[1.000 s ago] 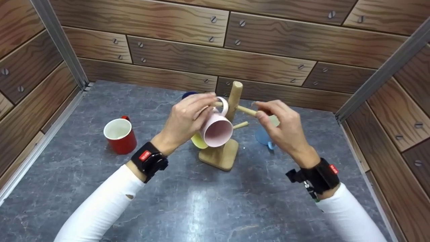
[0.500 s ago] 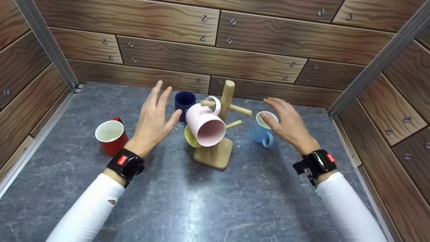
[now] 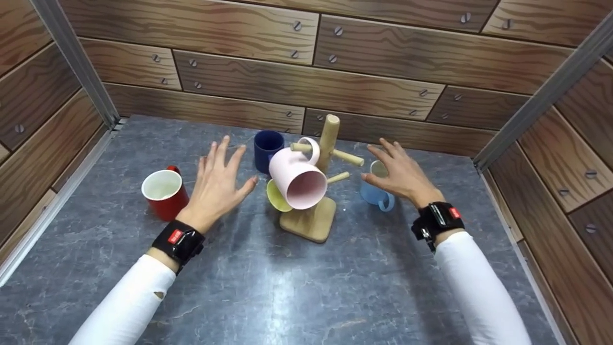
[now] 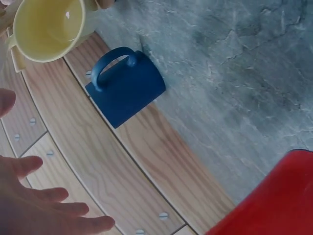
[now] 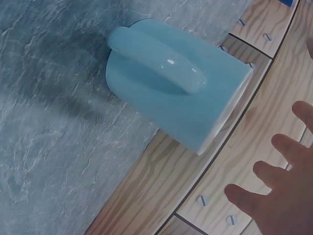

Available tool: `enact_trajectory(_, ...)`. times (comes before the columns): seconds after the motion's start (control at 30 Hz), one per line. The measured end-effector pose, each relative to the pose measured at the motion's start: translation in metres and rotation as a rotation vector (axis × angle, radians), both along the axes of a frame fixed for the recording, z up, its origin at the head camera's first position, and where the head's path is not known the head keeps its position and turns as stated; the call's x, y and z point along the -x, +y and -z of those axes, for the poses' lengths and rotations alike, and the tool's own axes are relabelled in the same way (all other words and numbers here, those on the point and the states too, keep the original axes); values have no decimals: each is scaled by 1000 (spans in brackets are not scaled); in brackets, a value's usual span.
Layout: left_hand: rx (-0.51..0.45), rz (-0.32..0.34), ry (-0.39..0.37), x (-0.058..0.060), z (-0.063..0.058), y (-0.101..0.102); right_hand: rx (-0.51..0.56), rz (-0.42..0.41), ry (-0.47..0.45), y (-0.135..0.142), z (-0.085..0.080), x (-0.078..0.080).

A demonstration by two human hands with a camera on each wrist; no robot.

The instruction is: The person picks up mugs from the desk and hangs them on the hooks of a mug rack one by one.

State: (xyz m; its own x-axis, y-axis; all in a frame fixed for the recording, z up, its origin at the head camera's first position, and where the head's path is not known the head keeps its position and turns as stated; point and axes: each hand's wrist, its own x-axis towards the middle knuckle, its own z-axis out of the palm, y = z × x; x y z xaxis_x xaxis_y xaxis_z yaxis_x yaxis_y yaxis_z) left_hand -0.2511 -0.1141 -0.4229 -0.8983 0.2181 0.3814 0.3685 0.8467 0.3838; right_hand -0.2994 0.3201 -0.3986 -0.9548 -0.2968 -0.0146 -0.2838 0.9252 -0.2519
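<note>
Pink mug point(image 3: 296, 175) hangs by its handle on the wooden mug tree point(image 3: 320, 184) mid-bench toward the back edge, with both hands held off it, fingers spread and gripping nothing: left hand point(image 3: 218, 184) by the red mug point(image 3: 164, 192), right hand point(image 3: 400, 175) over the light blue mug point(image 3: 378, 191).

A grey marbled worktop point(image 3: 297, 287) sits boxed in by 3 wood-grain panel walls point(image 3: 306, 86) studded with screws, with metal corner posts point(image 3: 76, 62).
</note>
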Motion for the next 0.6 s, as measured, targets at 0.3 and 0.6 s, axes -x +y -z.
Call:
enact_trajectory(0.3,29,-4,-47,-3,7,5,-21,61,-149,-4,6,16)
enact_trajectory(0.6,52,-17,-70,-5,4,4,8,67,-203,-10,11,25)
